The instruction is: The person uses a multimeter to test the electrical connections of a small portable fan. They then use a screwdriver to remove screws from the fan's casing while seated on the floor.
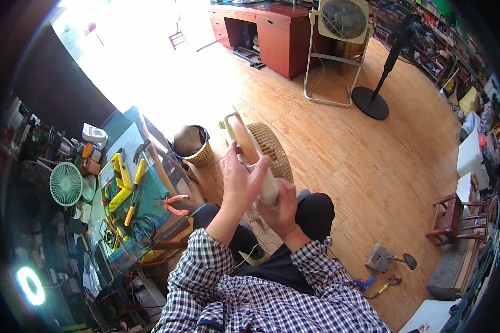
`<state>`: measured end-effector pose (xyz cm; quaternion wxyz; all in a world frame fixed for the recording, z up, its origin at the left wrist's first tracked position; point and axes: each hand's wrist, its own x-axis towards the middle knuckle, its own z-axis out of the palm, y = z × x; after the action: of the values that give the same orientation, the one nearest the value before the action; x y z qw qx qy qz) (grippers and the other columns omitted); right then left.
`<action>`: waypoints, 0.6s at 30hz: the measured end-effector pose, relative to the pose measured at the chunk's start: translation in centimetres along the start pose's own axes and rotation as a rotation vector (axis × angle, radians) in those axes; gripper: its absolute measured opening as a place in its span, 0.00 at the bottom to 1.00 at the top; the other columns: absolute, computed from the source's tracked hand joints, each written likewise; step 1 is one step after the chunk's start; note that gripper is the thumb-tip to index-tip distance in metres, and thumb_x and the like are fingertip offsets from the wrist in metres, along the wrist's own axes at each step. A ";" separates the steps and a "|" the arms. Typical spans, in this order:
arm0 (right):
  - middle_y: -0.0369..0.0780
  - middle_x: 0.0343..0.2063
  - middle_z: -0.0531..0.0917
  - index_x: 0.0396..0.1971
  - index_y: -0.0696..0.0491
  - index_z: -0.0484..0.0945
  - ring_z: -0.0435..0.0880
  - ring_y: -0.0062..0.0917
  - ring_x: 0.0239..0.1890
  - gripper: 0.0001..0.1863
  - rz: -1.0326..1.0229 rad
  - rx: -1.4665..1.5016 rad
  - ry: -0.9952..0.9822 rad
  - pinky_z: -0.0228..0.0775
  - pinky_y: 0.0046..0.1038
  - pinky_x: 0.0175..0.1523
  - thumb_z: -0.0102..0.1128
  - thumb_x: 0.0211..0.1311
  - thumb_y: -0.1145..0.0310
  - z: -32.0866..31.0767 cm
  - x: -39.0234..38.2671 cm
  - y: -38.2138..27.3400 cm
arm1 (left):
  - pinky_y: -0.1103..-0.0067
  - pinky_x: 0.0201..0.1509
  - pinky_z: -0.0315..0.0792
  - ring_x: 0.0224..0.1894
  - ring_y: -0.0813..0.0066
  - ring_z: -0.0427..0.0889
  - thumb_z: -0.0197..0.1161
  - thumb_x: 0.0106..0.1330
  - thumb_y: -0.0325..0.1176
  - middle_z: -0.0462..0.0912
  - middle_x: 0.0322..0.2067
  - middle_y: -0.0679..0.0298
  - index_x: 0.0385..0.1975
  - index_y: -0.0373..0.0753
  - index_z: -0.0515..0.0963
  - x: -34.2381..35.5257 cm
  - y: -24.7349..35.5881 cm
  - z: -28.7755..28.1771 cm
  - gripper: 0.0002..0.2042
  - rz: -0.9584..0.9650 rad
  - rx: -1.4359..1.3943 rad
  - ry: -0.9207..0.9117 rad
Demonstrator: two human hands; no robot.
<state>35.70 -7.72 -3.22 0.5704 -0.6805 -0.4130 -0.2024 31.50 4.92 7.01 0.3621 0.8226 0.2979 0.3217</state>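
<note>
My left hand (241, 172) grips the side of a long cream appliance housing (251, 141), which is tilted over my lap with a tan strip along it. My right hand (280, 205) holds its lower end. A round beige slatted grille (269, 147) shows behind the housing; I cannot tell whether they are joined. A pale cord (261, 244) hangs below my hands. To my left, a glass-topped bench (125, 130) bears a yellow multimeter (112, 180), red-handled pliers (174, 205) and screwdrivers (137, 186).
A woven basket (197, 155) sits beside the bench. Behind stand a red desk (275, 47), a box fan (339, 22) and a pedestal fan (370, 102). At right are a wooden stool (447, 222) and scattered tools (380, 258). A small green fan (65, 183) is at left.
</note>
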 end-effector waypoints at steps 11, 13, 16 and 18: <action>0.51 0.58 0.81 0.59 0.60 0.81 0.84 0.44 0.55 0.26 0.185 0.045 0.018 0.79 0.36 0.58 0.76 0.65 0.67 -4.0 -6.0 2.2 | 0.82 0.48 0.78 0.41 0.80 0.84 0.67 0.59 0.21 0.85 0.41 0.67 0.64 0.26 0.78 0.5 2.2 -1.5 0.28 -0.254 -0.503 -0.211; 0.50 0.57 0.81 0.57 0.60 0.81 0.84 0.41 0.55 0.20 0.550 0.111 0.149 0.79 0.34 0.57 0.71 0.71 0.67 -4.0 -7.1 4.1 | 0.83 0.48 0.77 0.41 0.81 0.82 0.67 0.59 0.20 0.84 0.41 0.68 0.63 0.26 0.78 -0.2 2.6 -1.3 0.28 -0.256 -0.553 -0.218; 0.48 0.54 0.82 0.57 0.60 0.80 0.84 0.35 0.54 0.16 0.808 0.119 0.140 0.78 0.32 0.57 0.63 0.79 0.65 -3.3 -7.4 6.0 | 0.83 0.49 0.77 0.42 0.81 0.83 0.66 0.59 0.19 0.84 0.42 0.67 0.63 0.26 0.77 -0.6 2.3 -2.0 0.28 -0.284 -0.592 -0.197; 0.45 0.52 0.84 0.58 0.60 0.80 0.84 0.31 0.54 0.17 0.896 0.203 0.139 0.76 0.32 0.59 0.59 0.82 0.62 -2.8 -9.0 9.0 | 0.82 0.49 0.77 0.41 0.80 0.82 0.65 0.59 0.18 0.83 0.41 0.67 0.62 0.27 0.76 -1.0 2.0 -2.0 0.27 -0.316 -0.688 -0.176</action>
<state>38.19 -13.38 -14.63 0.6918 -0.7173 -0.0567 0.0602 29.85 3.88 9.33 0.6861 0.6215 0.2633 0.2715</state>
